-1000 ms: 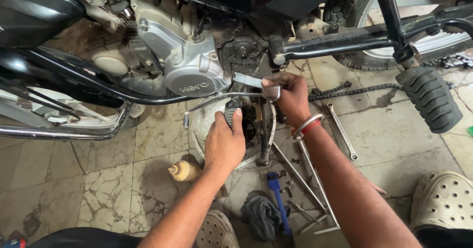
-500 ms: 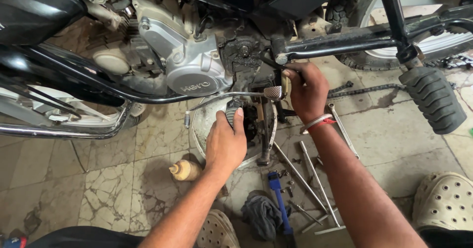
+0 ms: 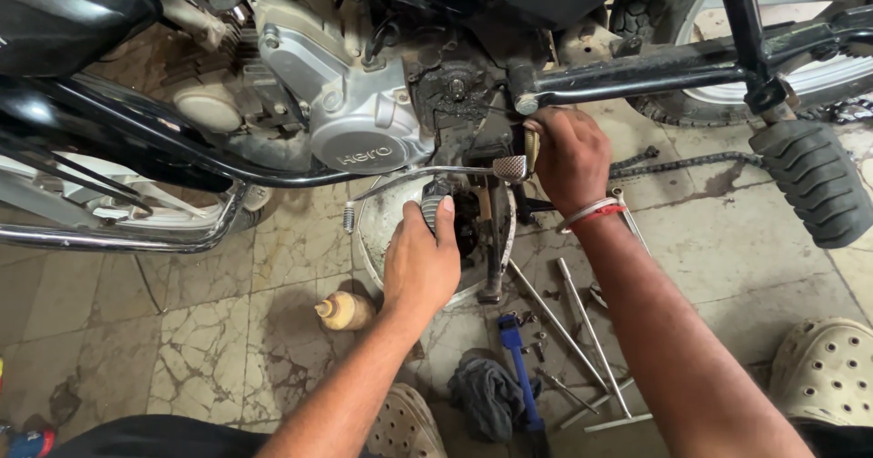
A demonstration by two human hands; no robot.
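- Down low, we cannot see much of what our right hand (image 3: 568, 156) is gripping, because the fingers curl around it and hide it.
- We can only make out a small yellowish tool handle (image 3: 531, 147) poking out of that fist, right beside the brake pedal (image 3: 509, 167).
- We see the motorbike (image 3: 364, 85) cut off at the top, and our shoes (image 3: 832, 367) cut off at the bottom.
- Our left hand (image 3: 420, 262) reaches forward with the arm straight and the palm facing down.
- Its fingers are pressed around a ribbed rubber foot peg (image 3: 433, 211), with the thumb lying along the side.
- Our right arm comes in from the lower right, wrist bent, with a bracelet (image 3: 591, 212) on it.
- That fist is shut tight on the handle, just under the black frame bar (image 3: 637, 71).
- The peg sits right below the silver engine cover (image 3: 364, 140), over a round white pan (image 3: 377, 240).
- Nearby on the floor lie long metal wrenches (image 3: 582, 331), a blue tool (image 3: 518, 358), a dark rag (image 3: 486, 394) and a small brown bottle (image 3: 344, 311).
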